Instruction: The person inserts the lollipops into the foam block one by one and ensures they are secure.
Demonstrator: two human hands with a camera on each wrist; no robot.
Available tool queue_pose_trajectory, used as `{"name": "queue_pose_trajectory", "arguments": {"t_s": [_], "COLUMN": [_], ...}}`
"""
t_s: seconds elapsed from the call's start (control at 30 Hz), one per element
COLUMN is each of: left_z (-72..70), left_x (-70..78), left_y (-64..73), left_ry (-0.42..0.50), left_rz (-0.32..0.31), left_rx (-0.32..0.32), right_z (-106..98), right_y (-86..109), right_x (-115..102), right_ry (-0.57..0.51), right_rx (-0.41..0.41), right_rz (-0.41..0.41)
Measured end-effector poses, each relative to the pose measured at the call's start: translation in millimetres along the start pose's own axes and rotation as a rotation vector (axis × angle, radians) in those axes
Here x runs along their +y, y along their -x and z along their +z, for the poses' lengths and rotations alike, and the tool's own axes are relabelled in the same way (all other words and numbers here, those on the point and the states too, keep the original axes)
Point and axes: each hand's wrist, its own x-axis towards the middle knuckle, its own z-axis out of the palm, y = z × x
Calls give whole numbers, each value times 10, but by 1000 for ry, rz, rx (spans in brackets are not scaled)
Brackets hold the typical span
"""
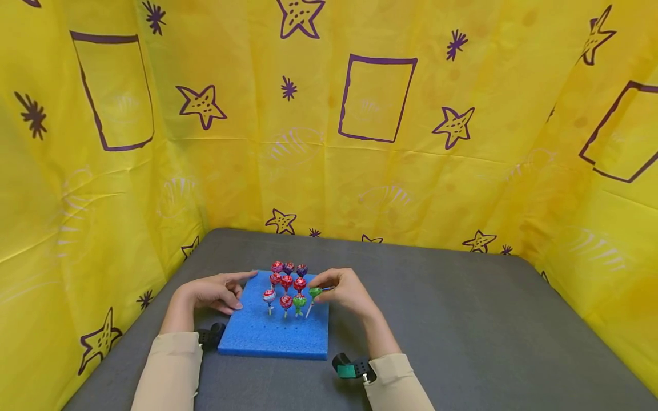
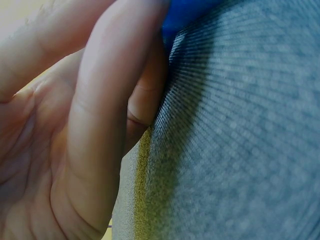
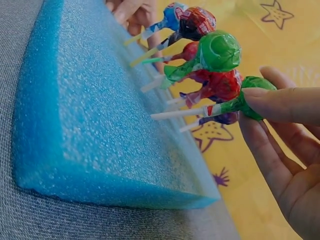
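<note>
My right hand [image 1: 349,294] pinches a green-wrapped lollipop [image 3: 256,90] by its head, between thumb and fingers. Its white stick slants down to the blue foam block [image 1: 272,342]; I cannot tell if the tip touches. Beside it, another green lollipop [image 3: 220,51] stands upright in the foam. Several red, purple and blue-and-white lollipops [image 1: 286,282] stand there in rows. At the foam's left edge, my left hand [image 1: 212,292] rests with its fingers against the side. In the left wrist view, the left fingers [image 2: 102,110] hide most of the foam.
A row of small holes runs across the front part of the foam block. Grey cloth [image 1: 462,337] covers the table around it. Yellow curtains [image 1: 329,188] with purple drawings stand behind and at both sides. Each wrist wears a dark strap [image 1: 354,368].
</note>
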Motion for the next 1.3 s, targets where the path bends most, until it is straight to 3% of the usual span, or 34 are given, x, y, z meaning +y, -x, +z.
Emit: {"name": "queue_pose_trajectory", "arguments": {"t_s": [0.77,1.3], "left_z": [-3,-5], "left_x": [-21,-17], "left_y": [-28,-24], "left_ry": [-1,2], "left_rz": [-7,-2], "left_rx": [1,-6], "right_z": [38,77], "right_y": [13,18], "right_x": [-54,-41], "right_ry": [-22,-11], "right_rx": [-83,-81], "right_rz": [-30,-7]}}
